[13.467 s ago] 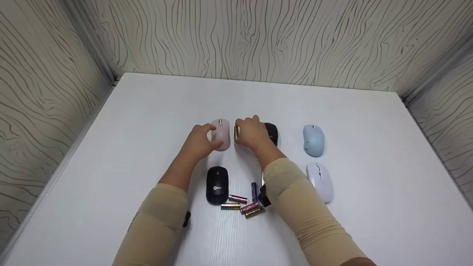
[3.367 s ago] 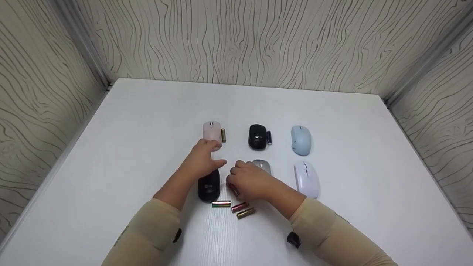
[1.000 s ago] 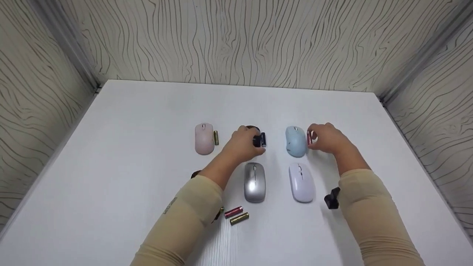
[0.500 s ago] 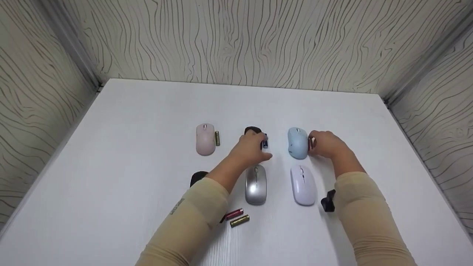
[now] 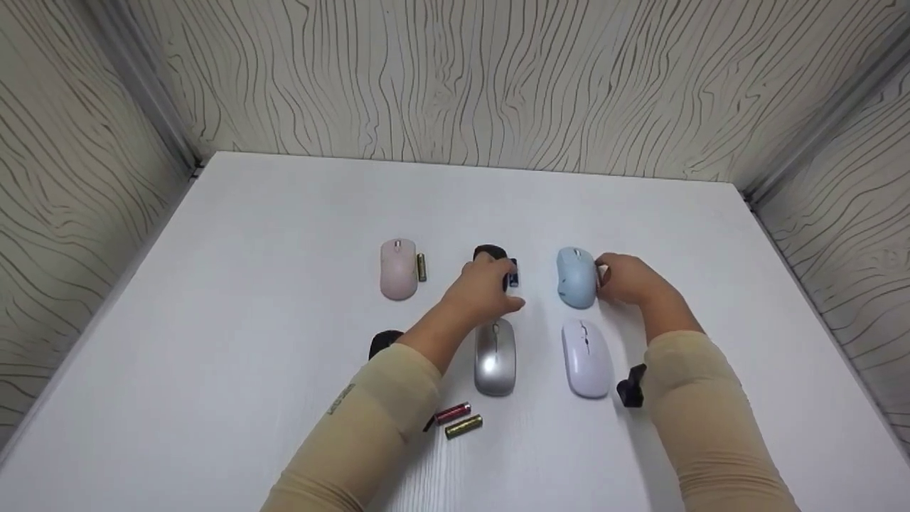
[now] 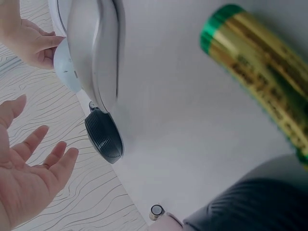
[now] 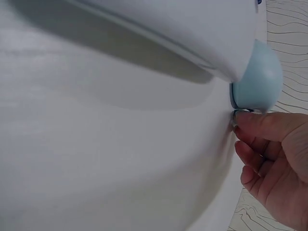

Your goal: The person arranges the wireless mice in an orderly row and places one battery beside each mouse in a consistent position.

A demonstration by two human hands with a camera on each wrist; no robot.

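My right hand (image 5: 625, 279) is at the right side of the light blue mouse (image 5: 576, 277), its thumb and fingers pinching a red battery (image 7: 234, 118) that is mostly hidden by them. In the right wrist view the battery's end shows against the table beside the mouse. My left hand (image 5: 481, 288) hovers over a black mouse (image 5: 489, 251) with its fingers spread and loose, holding nothing. A dark blue battery (image 5: 513, 273) lies along that mouse's right side. A gold battery (image 5: 421, 267) stands alongside the pink mouse (image 5: 398, 269).
Nearer me are a silver mouse (image 5: 495, 358), a lilac mouse (image 5: 587, 358) and another black mouse (image 5: 384, 343) partly behind my left arm. A red battery (image 5: 453, 412) and a gold one (image 5: 463, 427) lie in front. A green-ended gold battery (image 6: 257, 72) shows in the left wrist view.
Earlier my right hand carried a red battery from the front pile to the blue mouse's right side. Over the last second it has settled closer against the mouse. My left hand stays above the black mouse.
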